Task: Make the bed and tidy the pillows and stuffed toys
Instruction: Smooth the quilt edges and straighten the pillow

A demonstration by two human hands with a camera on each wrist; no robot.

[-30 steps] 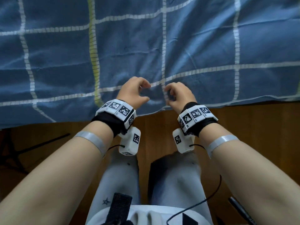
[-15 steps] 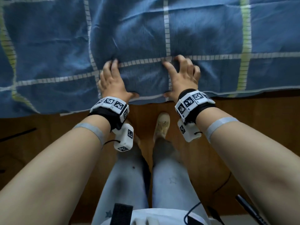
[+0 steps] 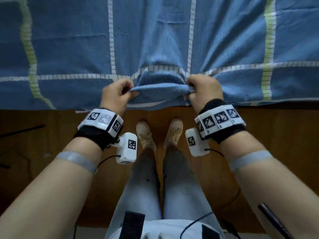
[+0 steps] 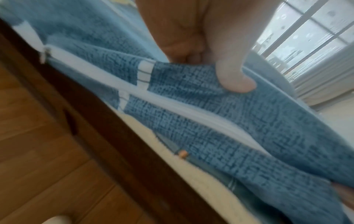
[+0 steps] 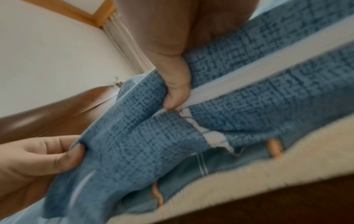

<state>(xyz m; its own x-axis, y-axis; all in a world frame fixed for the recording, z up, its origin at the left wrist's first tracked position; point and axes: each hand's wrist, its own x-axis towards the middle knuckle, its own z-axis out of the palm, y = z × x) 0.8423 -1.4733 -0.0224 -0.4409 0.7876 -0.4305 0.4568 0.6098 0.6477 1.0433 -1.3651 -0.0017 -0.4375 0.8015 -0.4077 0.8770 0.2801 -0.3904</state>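
Bed-making, cover-straightening step. My left hand (image 3: 115,95) and right hand (image 3: 203,90) each pinch a raised fold of the blue checked woven blanket (image 3: 155,40) at the wooden bed's near edge. Next, I judge: pull taut, lay flat.

Wooden floor (image 3: 51,152), window (image 4: 316,30)

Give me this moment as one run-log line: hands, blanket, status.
left hand: pinches blanket edge | right hand: grips blanket edge | blue checked blanket: bunched between hands, lifted at bed edge | pillows, toys: not in view
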